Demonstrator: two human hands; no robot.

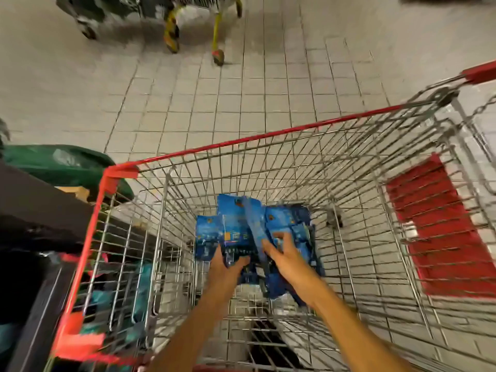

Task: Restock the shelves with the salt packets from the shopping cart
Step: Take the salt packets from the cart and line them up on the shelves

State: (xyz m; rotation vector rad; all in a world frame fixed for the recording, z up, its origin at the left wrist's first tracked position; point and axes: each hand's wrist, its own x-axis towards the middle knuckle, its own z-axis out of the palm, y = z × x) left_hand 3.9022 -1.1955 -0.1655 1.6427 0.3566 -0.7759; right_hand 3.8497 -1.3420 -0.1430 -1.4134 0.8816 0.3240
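A pale tiled floor (214, 108) fills the upper part of the view, its square grid running off toward a second cart's yellow legs and wheels (171, 36) at the top edge. On the far left a dark shelf edge (40, 200) juts in, with a green bag (61, 165) lying on the floor beyond it and further green packages, blurred, on the shelving below.

Just beside the shelf stands the shopping cart (241, 140), a wire basket with a red rim and red corner pieces. Deep inside it, toward the middle of the basket floor, lies a bunch of blue salt packets (233, 226), overlapping and partly stood on end.

The left hand (228, 267) reaches down into the cart, and its grip is closed round the lower edge of the packets, fingers curled beneath and thumb on top. The right hand (281, 253) comes in next to it, fingers spread and bent over the right-hand packets, grasping them from above. Both forearms are bare.

On the cart's right side a red plastic seat flap (434, 224) lies against the wire wall, with the red handle (480, 72) and a chain (480, 108) above it.
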